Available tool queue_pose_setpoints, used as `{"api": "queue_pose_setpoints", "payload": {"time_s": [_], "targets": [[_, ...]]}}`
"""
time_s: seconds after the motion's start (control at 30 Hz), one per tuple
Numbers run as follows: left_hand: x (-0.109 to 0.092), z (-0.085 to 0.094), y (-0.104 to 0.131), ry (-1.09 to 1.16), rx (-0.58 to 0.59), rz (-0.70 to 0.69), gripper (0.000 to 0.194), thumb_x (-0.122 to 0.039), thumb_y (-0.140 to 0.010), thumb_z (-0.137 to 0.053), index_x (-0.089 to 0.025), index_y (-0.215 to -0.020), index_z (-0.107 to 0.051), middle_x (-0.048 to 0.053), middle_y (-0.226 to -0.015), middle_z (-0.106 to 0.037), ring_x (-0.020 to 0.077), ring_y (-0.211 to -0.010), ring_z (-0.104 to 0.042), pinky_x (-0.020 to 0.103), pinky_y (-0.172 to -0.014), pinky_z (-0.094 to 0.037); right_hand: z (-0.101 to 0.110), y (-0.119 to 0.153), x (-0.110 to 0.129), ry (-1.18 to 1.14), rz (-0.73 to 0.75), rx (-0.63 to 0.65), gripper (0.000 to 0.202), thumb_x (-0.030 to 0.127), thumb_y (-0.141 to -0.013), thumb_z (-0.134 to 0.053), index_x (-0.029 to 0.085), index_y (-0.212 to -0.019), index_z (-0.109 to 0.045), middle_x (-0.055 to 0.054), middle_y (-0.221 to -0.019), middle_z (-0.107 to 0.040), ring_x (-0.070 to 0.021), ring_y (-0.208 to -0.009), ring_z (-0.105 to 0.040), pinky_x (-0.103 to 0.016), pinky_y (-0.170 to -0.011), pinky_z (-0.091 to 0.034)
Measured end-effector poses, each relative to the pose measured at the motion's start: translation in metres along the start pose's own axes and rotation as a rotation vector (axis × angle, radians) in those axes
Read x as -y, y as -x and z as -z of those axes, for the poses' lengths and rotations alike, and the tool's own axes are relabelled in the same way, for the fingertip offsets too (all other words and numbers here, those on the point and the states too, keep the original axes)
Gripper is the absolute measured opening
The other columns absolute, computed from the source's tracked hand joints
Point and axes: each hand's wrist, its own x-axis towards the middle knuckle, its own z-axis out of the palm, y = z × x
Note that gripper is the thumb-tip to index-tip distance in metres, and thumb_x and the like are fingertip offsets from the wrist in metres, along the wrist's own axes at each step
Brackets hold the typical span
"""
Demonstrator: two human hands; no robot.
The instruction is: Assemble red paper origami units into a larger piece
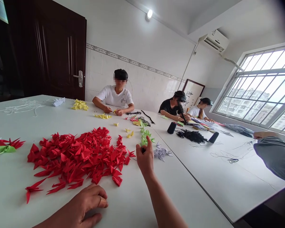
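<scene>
Right hand [145, 158] is stretched out over the middle of the table [204, 190], fingers pinched on something at the near end of the green cranes [146, 136]; likely one of them, but I can't tell exactly what's in the pinch. Left hand [86, 202] lies flat near the table's near edge, fingers loosely curled, holding nothing, just short of the red cranes [80, 156]. The red pile is big and loose, spread from the left part toward the centre. Risks, as I judge them: the right forearm crosses just beside the red pile's right fringe, so a sideways sweep could scatter or crush folds; a hard pinch could flatten thin green paper; the pale cranes [161, 152] sit just beside the green ones and could get dragged. Surface: white, glossy, two tables butted with a seam running toward the far edge, so paper slides easily. Room: white tiled walls, dark door [59, 50] at left, barred window [263, 88] at right, three people folding along the far edge.
</scene>
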Motion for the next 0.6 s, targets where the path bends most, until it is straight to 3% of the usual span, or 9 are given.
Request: {"api": "queue_pose_setpoints", "payload": {"time_s": [0.17,0.3,0.37,0.47,0.53,0.6], "targets": [[0.006,-0.004,-0.002,-0.007,-0.02,-0.051,0.023,-0.033,-0.081,-0.048,-0.025,-0.094,-0.064,0.005,-0.1,-0.057,0.0165,-0.086,-0.054,0.021,-0.076,-0.046,0.004,-0.002,0.002,-0.046,0.065,-0.012,0.062,0.026,-0.078,-0.047,0.011,-0.135,-0.029,0.01,-0.055,-0.033,-0.0094,-0.048,-0.035,-0.021,-0.05,-0.033],[0.007,-0.002,0.0,0.002,-0.028,-0.026,0.023,-0.033,-0.081,-0.047,-0.025,-0.094,-0.065,0.005,-0.103,-0.057,0.0169,-0.088,-0.054,0.021,-0.078,-0.046,0.007,-0.005,0.002,-0.035,0.018,-0.104,0.06,0.028,-0.079,-0.047,0.01,-0.134,-0.031,0.01,-0.054,-0.033,-0.0092,-0.047,-0.035,-0.021,-0.051,-0.034],[0.006,0.0,0.001,-0.001,-0.005,-0.005,0.024,-0.032,-0.081,-0.048,-0.025,-0.097,-0.064,0.005,-0.107,-0.056,0.0176,-0.093,-0.053,0.021,-0.08,-0.045,0.004,-0.001,0.004,-0.029,0.068,-0.069,0.058,0.026,-0.078,-0.047,0.012,-0.133,-0.032,0.009,-0.055,-0.038,-0.0092,-0.047,-0.039,-0.021,-0.052,-0.036],[0.006,-0.001,0.0,-0.005,0.006,0.009,0.024,-0.032,-0.081,-0.048,-0.025,-0.097,-0.064,0.005,-0.107,-0.056,0.0167,-0.092,-0.054,0.019,-0.077,-0.046,-0.005,0.015,0.01,-0.008,0.222,0.204,0.051,0.018,-0.073,-0.049,0.018,-0.124,-0.048,0.005,-0.061,-0.054,-0.0102,-0.053,-0.05,-0.021,-0.057,-0.041],[0.007,-0.006,-0.001,0.002,-0.04,0.007,0.023,-0.034,-0.08,-0.047,-0.024,-0.091,-0.065,0.004,-0.1,-0.058,0.0156,-0.085,-0.055,0.019,-0.073,-0.047,-0.013,0.03,0.015,0.005,0.306,0.453,0.04,0.013,-0.068,-0.051,0.023,-0.105,-0.062,0.002,-0.071,-0.065,-0.0116,-0.062,-0.057,-0.021,-0.063,-0.044],[0.009,-0.012,-0.004,0.009,-0.12,0.006,0.023,-0.037,-0.079,-0.048,-0.023,-0.083,-0.065,0.004,-0.092,-0.059,0.0157,-0.081,-0.056,0.019,-0.072,-0.047,-0.02,0.042,0.019,-0.002,0.374,0.627,0.035,0.011,-0.066,-0.053,0.027,-0.095,-0.066,0.003,-0.08,-0.069,-0.0119,-0.069,-0.062,-0.02,-0.066,-0.046]]}}
